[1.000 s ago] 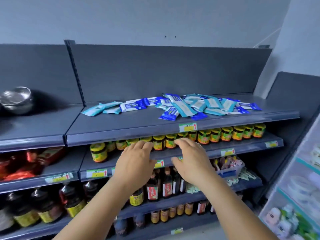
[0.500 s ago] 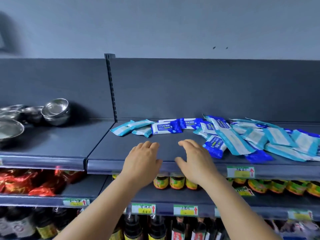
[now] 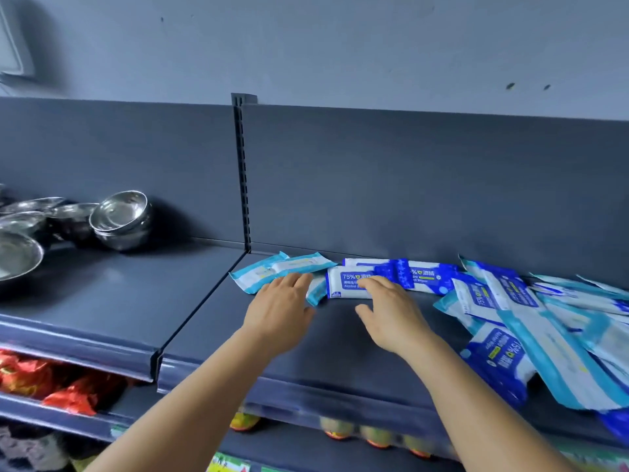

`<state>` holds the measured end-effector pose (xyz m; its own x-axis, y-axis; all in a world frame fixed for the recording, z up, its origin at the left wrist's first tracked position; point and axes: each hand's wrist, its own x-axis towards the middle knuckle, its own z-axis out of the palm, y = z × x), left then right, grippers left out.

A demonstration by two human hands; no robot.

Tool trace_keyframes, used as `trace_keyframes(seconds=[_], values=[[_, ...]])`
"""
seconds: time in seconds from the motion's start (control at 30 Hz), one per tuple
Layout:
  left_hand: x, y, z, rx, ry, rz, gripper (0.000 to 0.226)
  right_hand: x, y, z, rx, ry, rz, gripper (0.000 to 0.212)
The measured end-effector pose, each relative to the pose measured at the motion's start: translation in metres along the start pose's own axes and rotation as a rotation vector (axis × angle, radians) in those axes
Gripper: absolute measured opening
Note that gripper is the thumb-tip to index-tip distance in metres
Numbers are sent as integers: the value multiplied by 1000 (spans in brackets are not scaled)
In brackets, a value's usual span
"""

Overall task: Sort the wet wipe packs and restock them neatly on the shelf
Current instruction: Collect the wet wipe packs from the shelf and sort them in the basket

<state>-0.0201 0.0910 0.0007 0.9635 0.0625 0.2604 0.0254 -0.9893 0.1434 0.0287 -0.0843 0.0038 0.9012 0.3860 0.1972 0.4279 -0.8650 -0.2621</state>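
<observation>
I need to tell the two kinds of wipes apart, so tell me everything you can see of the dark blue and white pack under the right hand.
The dark blue and white pack is a flat, soft-looking rectangular pouch, glossy like plastic film. Its white face carries blue print reading 75% and "Alcohol", with a dark blue band at its right end. It lies flat on the grey shelf, long side along the back panel, looking sealed. The right hand rests straight fingertips on it. Another similar pack overlaps it behind; a light blue pack lies against its left end.

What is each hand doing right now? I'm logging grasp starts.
Left hand: open, fingertips at the light-blue flat plastic wipe pack.
Right hand: open, fingertips on the dark-blue-and-white wipe pack.
</observation>
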Motion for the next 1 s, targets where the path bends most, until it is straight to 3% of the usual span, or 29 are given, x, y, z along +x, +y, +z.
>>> trace_keyframes(seconds=[0.3,0.47,0.6,0.67,0.77,1.0], values=[[67,-27,30,105,-151,-51,64,64,9,19,-81,-82,-2,53],[72,-17,39,122,-104,-33,74,83,20,29,-131,-127,66,50],[71,-7,39,138,-31,18,53,98,25,28,-178,-87,131,62],[73,-6,39,144,-3,34,41,105,29,24,-175,-133,135,75],[77,-8,39,90,-40,-2,42,109,37,19,-176,-252,157,86],[71,-11,39,-19,-56,-28,42,86,28,22,-229,-293,226,70]])
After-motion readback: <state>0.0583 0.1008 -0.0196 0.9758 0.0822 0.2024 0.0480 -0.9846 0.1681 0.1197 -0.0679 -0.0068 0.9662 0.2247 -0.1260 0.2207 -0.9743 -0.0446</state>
